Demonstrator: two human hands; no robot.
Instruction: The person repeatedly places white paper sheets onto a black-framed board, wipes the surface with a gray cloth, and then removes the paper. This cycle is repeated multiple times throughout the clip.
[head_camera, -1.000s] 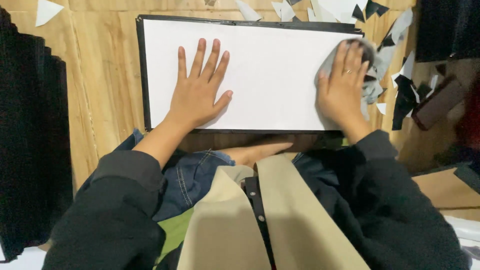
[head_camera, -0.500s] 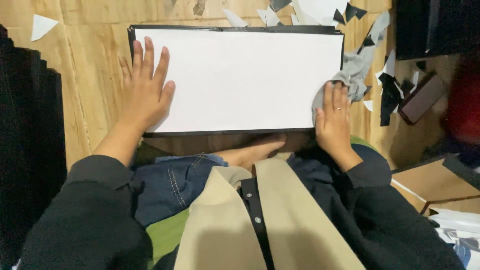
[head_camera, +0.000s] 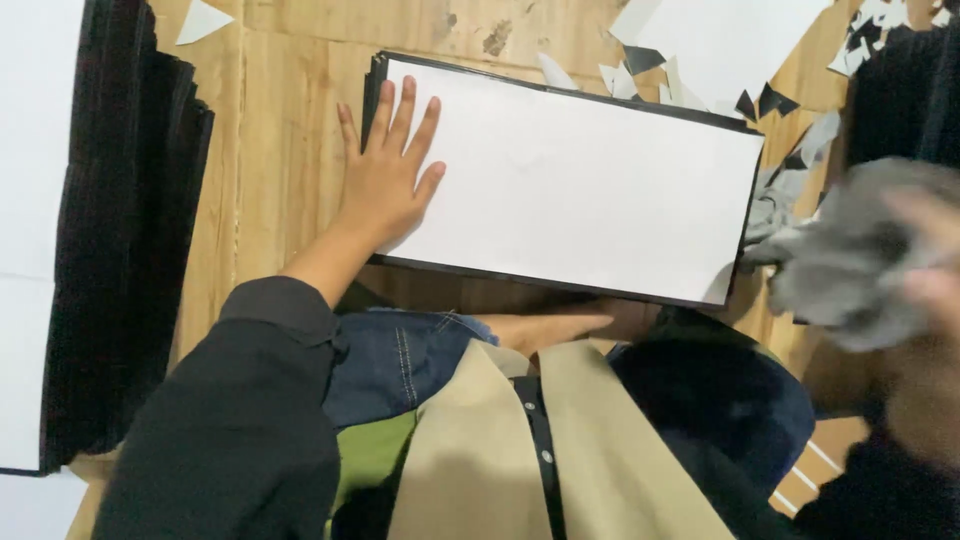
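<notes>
Wooden floor (head_camera: 280, 120); left hand (head_camera: 385, 180) now flat, fingers spread, on white board (head_camera: 580, 190) left edge; right hand (head_camera: 925, 270), blurred at frame right, has lifted grey cloth (head_camera: 850, 260) off board, fingers clutching it.

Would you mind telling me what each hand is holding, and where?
Right hand grips a bunched grey cloth; left hand lies flat on the white board, holding nothing.

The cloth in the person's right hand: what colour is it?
Grey; the cloth shows, blurred, in the head view, held in the right hand.
</notes>
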